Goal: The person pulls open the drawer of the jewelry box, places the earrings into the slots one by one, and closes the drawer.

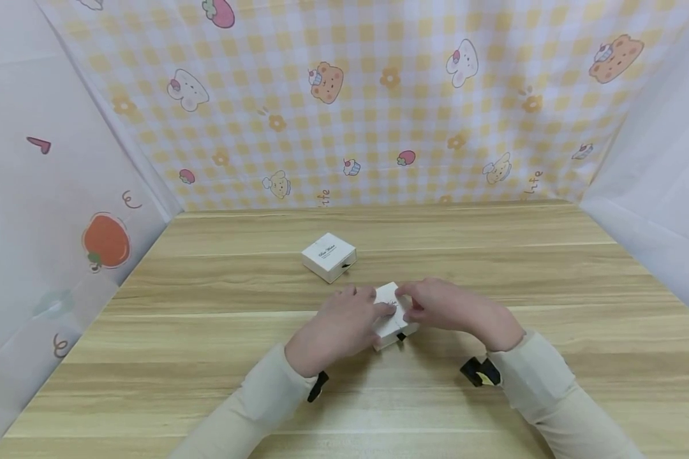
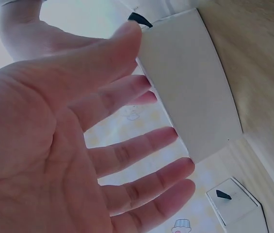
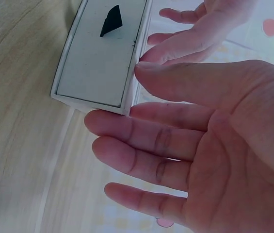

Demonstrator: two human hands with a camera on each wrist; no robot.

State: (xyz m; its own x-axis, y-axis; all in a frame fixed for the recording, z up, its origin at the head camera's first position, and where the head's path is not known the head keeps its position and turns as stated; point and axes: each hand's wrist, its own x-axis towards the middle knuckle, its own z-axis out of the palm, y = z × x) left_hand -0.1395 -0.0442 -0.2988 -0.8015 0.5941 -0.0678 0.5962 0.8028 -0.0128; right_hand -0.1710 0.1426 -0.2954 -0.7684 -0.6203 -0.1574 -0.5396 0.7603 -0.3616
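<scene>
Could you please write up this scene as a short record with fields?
Surface: wooden table
Near box: small white box with black pull tab, between both hands
Left hand: straight fingers touching the near box
Right hand: straight fingers touching the near box
Far box: second white box, untouched, behind the hands
Backdrop: checked cartoon cloth

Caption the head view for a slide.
Both hands, left hand and right hand, touch a small white box; a second box sits behind.

sleeves point(image 1: 252, 408): cream, long | wrists: black mounts point(image 1: 481, 371), perhaps camera clips | hands point(image 1: 344, 328): bare
</scene>
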